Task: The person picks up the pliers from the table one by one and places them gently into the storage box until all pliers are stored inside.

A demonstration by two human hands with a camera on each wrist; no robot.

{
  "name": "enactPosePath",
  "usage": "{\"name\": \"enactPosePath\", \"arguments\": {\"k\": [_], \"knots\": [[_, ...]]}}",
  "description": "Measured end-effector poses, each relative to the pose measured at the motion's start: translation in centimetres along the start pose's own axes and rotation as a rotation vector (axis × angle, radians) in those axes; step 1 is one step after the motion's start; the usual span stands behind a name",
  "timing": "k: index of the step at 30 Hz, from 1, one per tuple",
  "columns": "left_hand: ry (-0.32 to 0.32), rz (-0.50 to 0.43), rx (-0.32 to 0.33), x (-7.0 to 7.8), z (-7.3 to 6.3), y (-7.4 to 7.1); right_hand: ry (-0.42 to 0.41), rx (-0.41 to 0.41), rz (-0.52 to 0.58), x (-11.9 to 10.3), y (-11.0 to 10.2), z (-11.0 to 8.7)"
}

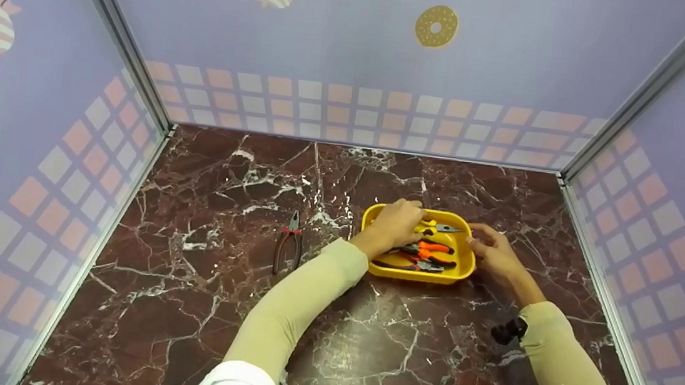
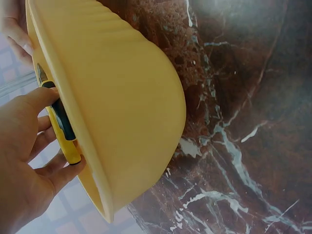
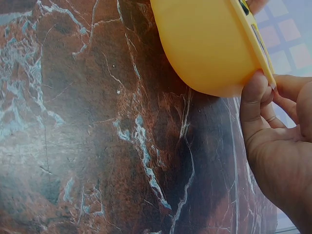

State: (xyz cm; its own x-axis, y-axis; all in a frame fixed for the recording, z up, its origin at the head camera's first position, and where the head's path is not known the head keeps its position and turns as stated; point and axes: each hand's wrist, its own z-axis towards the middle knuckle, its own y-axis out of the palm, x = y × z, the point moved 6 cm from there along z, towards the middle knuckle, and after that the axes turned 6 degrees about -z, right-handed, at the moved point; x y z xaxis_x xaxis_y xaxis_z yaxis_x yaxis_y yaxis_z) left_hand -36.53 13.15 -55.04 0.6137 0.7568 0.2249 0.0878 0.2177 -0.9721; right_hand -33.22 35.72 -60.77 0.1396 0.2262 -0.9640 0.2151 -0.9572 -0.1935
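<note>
A yellow plastic tub (image 1: 416,276) stands on the marbled surface with several pliers inside. My left hand (image 1: 399,223) reaches over its left side. In the left wrist view, that hand's thumb and fingers hold the yellow-and-black handles of a pair of pliers (image 2: 63,122) at the tub's rim. The pointed metal nose of yellow-handled pliers (image 1: 447,228) shows near the back of the tub. Orange-handled pliers (image 1: 434,247) and black-handled pliers (image 1: 429,267) lie nearer the front. My right hand (image 1: 500,257) pinches the rim at the right end, thumb outside the wall (image 3: 254,92).
Needle-nose pliers (image 1: 289,247) with dark handles lie on the marbled surface (image 1: 181,303), left of the tub. Patterned panels (image 1: 344,42) enclose the back and both sides, with metal posts (image 1: 124,39) at the corners. A black device (image 1: 508,331) is at the right wrist.
</note>
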Motion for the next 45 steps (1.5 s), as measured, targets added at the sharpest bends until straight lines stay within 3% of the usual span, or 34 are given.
{"name": "enactPosePath", "arguments": {"k": [8,21,24,31,39,45], "knots": [[-0.051,-0.029,-0.026,-0.6,-0.2,1.4,0.004,-0.025,0.005,0.0,0.2,-0.1],[-0.089,-0.026,-0.036,-0.6,-0.2,1.3,-0.006,-0.014,-0.009,-0.1,0.1,0.1],[-0.066,-0.038,-0.082,-0.8,-0.3,1.3,-0.005,-0.015,-0.005,0.0,0.1,0.1],[0.056,-0.108,-0.163,-1.3,-0.7,0.8,-0.005,-0.010,-0.016,0.2,0.0,0.1],[0.134,-0.100,-0.186,-1.1,-1.4,-0.7,0.009,-0.013,-0.033,0.1,0.0,0.0],[0.139,-0.096,-0.180,-2.1,-2.0,-2.4,0.018,-0.009,-0.021,0.1,0.0,0.2]]}}
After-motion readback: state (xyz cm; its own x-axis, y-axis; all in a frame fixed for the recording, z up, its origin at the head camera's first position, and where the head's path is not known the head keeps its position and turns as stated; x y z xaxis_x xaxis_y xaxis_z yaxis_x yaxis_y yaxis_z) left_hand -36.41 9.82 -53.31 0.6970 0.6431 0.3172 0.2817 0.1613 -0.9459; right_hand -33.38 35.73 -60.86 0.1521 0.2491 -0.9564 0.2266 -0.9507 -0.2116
